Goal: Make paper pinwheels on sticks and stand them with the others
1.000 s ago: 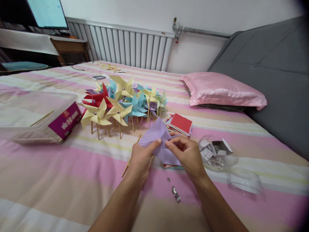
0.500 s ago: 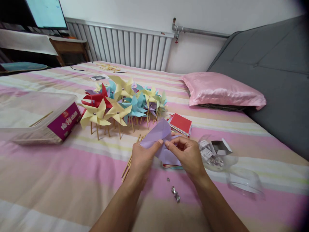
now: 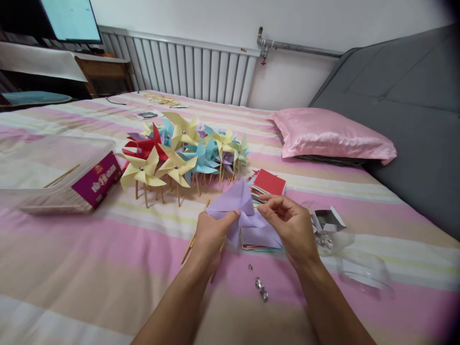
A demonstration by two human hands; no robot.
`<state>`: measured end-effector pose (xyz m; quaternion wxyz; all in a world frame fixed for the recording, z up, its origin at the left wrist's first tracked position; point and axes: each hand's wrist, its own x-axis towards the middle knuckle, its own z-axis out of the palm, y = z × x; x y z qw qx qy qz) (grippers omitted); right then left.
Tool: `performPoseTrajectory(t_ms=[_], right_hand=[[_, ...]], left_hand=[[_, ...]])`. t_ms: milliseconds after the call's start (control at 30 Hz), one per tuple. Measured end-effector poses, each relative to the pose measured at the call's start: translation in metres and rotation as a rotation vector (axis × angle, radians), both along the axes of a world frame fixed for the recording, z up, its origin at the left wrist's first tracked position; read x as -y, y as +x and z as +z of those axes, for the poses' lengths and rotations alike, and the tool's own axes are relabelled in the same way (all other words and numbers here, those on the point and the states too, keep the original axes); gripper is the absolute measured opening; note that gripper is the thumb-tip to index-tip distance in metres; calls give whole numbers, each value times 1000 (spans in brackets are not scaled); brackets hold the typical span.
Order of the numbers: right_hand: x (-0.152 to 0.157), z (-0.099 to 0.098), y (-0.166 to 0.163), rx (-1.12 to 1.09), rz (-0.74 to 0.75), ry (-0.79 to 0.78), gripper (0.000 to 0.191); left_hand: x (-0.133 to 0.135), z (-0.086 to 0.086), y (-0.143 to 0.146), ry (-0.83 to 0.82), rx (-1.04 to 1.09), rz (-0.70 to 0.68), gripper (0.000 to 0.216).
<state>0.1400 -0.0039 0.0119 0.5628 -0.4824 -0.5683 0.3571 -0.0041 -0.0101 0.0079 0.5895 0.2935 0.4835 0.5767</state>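
My left hand (image 3: 211, 235) pinches a purple paper pinwheel (image 3: 230, 199), its thumb pressed at the middle where the points fold in. Just to the right, my right hand (image 3: 290, 225) is drawn slightly off the paper, thumb and index fingertip close together and the other fingers curled. Whatever may sit between those fingertips is too small to make out. Beneath the hands lies a stack of square paper (image 3: 261, 236), purple on top. Wooden sticks (image 3: 189, 247) lie partly hidden beside my left hand. Small shiny metal pieces (image 3: 262, 289) rest on the sheet near my wrists.
Several finished pinwheels (image 3: 176, 166) stand on sticks beyond my hands. A clear box with a purple label (image 3: 98, 178) sits at left. At right are a red-topped paper stack (image 3: 269, 182), an opened small box (image 3: 328, 221), a clear plastic cover (image 3: 364, 270) and a pink pillow (image 3: 332, 132).
My right hand has let go of the pinwheel's middle and moved a little right. The left hand keeps its hold, and the pinwheel's folded middle and the stack below now show.
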Motion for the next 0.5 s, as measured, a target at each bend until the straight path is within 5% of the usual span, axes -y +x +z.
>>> performPoseTrajectory(t_ms=[233,367,500], right_hand=[[-1,6,6,-240,192,-162,26],[1,11,8,-126,267,-177,40],[1,11,14,89,282,-158,31]], left_hand=[[1,-1,0,45,0,-145,35],[1,-2,-2,49,3,-169,34],[2,0,-2,-33,-47,-113,27]])
